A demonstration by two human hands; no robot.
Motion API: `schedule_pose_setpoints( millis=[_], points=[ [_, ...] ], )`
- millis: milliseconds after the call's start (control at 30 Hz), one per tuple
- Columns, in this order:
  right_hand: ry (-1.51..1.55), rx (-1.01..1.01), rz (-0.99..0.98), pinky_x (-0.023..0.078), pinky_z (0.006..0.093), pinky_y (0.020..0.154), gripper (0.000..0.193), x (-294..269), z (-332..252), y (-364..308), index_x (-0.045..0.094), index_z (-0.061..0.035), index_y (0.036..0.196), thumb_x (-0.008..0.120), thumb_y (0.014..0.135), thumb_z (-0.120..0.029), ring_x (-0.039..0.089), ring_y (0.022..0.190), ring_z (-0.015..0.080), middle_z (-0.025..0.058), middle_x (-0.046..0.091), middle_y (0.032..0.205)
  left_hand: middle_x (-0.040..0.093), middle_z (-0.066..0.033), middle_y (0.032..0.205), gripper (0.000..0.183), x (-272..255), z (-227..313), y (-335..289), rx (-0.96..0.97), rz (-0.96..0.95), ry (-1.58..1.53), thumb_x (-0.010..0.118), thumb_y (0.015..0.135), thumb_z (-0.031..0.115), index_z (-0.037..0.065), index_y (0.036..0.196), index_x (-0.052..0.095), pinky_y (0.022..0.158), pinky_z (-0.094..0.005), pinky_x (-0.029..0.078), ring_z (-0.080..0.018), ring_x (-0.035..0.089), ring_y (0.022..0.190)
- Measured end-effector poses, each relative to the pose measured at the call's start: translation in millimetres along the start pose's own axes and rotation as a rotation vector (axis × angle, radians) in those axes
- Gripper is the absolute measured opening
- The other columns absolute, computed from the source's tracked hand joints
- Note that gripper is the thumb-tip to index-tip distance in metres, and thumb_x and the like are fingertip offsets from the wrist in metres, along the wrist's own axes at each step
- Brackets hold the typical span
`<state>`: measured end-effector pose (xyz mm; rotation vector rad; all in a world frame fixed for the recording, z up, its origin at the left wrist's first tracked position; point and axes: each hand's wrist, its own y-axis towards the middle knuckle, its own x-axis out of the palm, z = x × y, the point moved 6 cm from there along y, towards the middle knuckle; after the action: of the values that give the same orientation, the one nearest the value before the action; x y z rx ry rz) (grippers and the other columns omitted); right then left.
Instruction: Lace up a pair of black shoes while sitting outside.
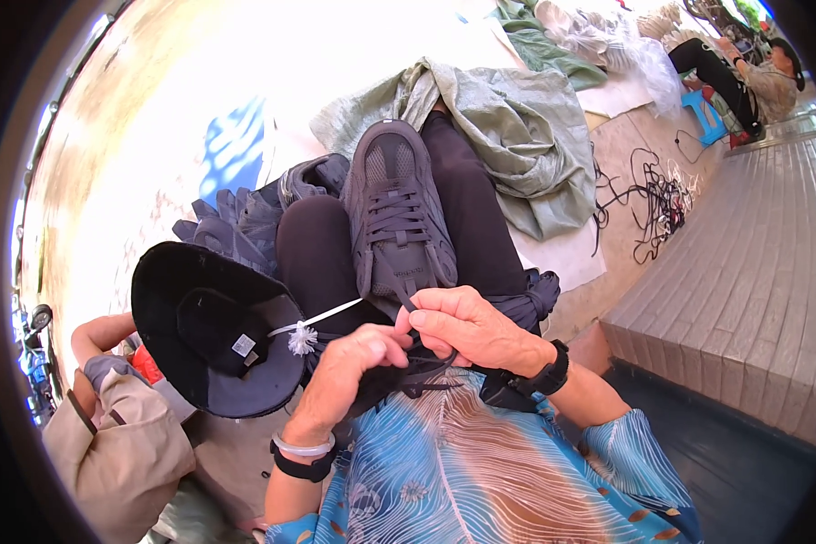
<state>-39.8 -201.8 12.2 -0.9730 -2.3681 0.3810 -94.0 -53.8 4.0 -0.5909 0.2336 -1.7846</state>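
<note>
A dark grey sneaker (400,238) with a mesh toe rests sole-down across my lap, its toe pointing away from me. Its dark shoelace (397,288) runs from the tongue end up to my right hand (467,331), which pinches it between thumb and fingers. My left hand (358,358) is closed, its fingertips close against the right ones; what it holds is hidden. More dark lace (440,365) loops below the hands. Left of the sneaker lies a black bowl-shaped piece, like a cap seen from inside (186,304), with a white cord (331,311) and a white tuft (303,339).
Several dark shoes (227,227) lie beyond my left knee. Grey-green sheeting (539,154) spreads past my knees. Tangled black laces (657,204) lie on the floor at right, near a slatted bench (743,281). One person (122,435) sits close at left, another (730,77) far right.
</note>
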Motion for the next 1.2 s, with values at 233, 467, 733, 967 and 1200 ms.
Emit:
schedule_pose_setpoints(
  millis=[233, 467, 733, 967, 1200],
  points=[
    [-0.386, -0.337, -0.067, 0.040, 0.0278, 0.052, 0.020, 33.3, 2.6, 4.8, 0.057, -0.0017, 0.089, 0.049, 0.101, -0.016, 0.046, 0.056, 0.0092, 0.0000, 0.047, 0.061, 0.062, -0.0226, 0.121, 0.042, 6.5, 2.7, 30.2, -0.018, 0.038, -0.441, 0.052, 0.099, 0.024, -0.001, 0.133, 0.048, 0.095, -0.0412, 0.051, -0.0305, 0.063, 0.109],
    [-0.419, -0.182, -0.070, 0.041, 0.0446, 0.061, 0.024, 26.5, 11.5, 3.5, 0.048, 0.0011, 0.076, 0.053, 0.095, -0.014, 0.049, 0.063, 0.0347, 0.0199, 0.050, 0.070, 0.066, -0.0134, 0.096, 0.041, 1.0, -10.1, 37.6, -0.076, 0.083, -0.629, 0.045, 0.102, 0.026, -0.001, 0.133, 0.049, 0.090, -0.0400, 0.053, -0.0274, 0.066, 0.091],
    [-0.641, -0.417, -0.086, 0.043, 0.0454, 0.065, 0.024, 30.4, 2.5, -1.6, 0.050, 0.0000, 0.075, 0.059, 0.090, -0.016, 0.055, 0.072, 0.0357, 0.0192, 0.054, 0.073, 0.050, -0.0017, 0.074, 0.037, 7.1, -3.8, 41.5, -0.077, 0.131, -0.581, 0.053, 0.100, 0.021, -0.001, 0.128, 0.048, 0.078, -0.0337, 0.055, -0.0146, 0.059, 0.072],
    [-0.400, -0.180, 0.234, 0.052, 0.0400, 0.068, 0.021, -17.6, -3.5, -7.8, 0.064, 0.0015, 0.106, 0.059, 0.091, -0.012, 0.067, 0.075, 0.0332, 0.0192, 0.067, 0.084, 0.035, 0.0058, 0.067, 0.036, -7.6, 6.8, 29.6, 0.126, 0.433, -0.204, 0.051, 0.101, 0.017, 0.002, 0.134, 0.047, 0.049, -0.0174, 0.036, -0.0026, 0.034, 0.055],
    [-0.602, -0.379, 0.139, 0.050, 0.0468, 0.066, 0.040, -2.0, 9.5, 5.1, 0.047, 0.0011, 0.127, 0.053, 0.088, -0.002, 0.064, 0.075, 0.0436, 0.0259, 0.064, 0.082, 0.058, 0.0000, 0.084, 0.026, -3.4, 22.5, 19.0, 0.259, 0.414, 0.519, 0.058, 0.099, 0.022, 0.001, 0.114, 0.062, 0.067, -0.0199, 0.043, -0.0035, 0.051, 0.076]
  ],
)
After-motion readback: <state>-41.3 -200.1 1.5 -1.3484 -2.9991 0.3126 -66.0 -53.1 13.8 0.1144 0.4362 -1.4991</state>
